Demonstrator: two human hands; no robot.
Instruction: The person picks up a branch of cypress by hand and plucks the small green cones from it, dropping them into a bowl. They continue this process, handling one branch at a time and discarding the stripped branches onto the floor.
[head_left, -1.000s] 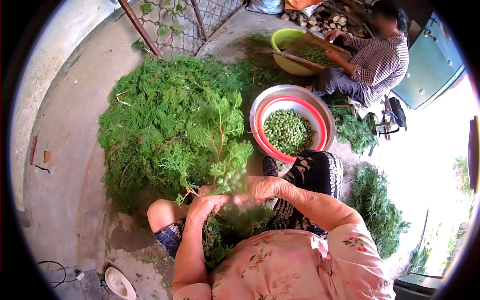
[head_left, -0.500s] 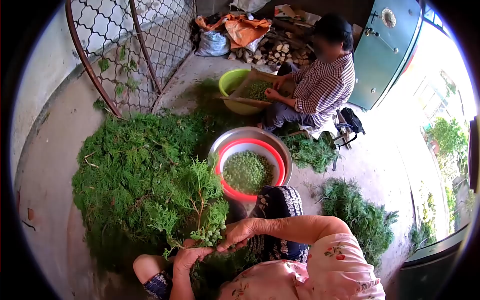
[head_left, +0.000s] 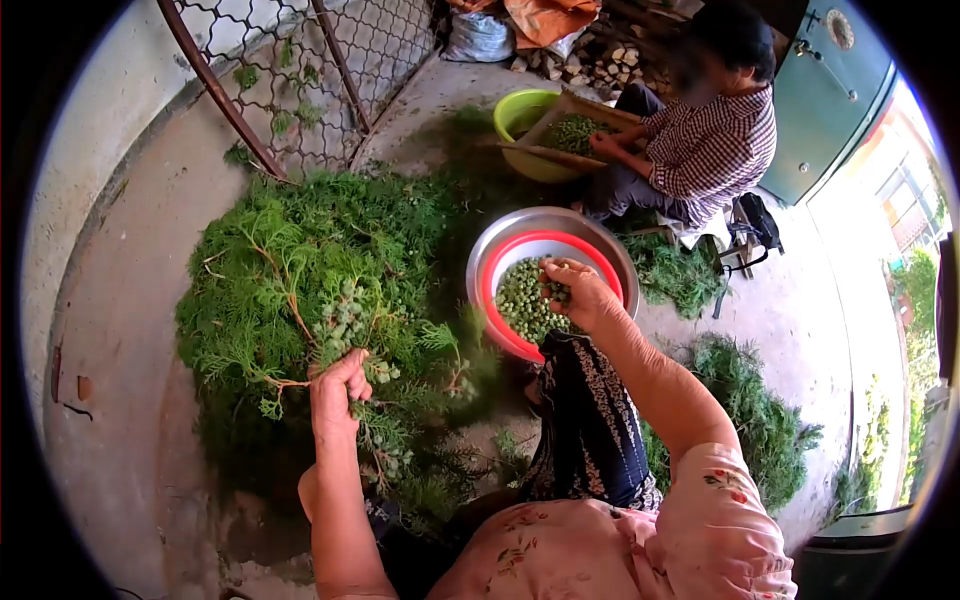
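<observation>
My left hand (head_left: 338, 392) is closed around a leafy branch (head_left: 290, 298) that carries clusters of pale green cones, over a large heap of green cuttings (head_left: 225, 330). My right hand (head_left: 580, 292) reaches over a red-rimmed basin (head_left: 497, 325) with its fingers curled around some green cones. Many loose round green cones (head_left: 525, 303) lie in that basin. The basin rests inside a wider steel bowl (head_left: 480, 245), in front of my bent knee.
A co-worker (head_left: 715, 130) in a checked shirt sits at the upper right, handling a tray (head_left: 545, 127) on a yellow-green tub (head_left: 507, 115). More cuttings (head_left: 740, 420) lie at the right. A metal lattice (head_left: 300, 70) leans at the upper left; firewood (head_left: 600, 60) is stacked behind.
My right hand has moved from beside my left hand to over the red-rimmed basin. My left hand has shifted left and up with the branch. The whole view has shifted.
</observation>
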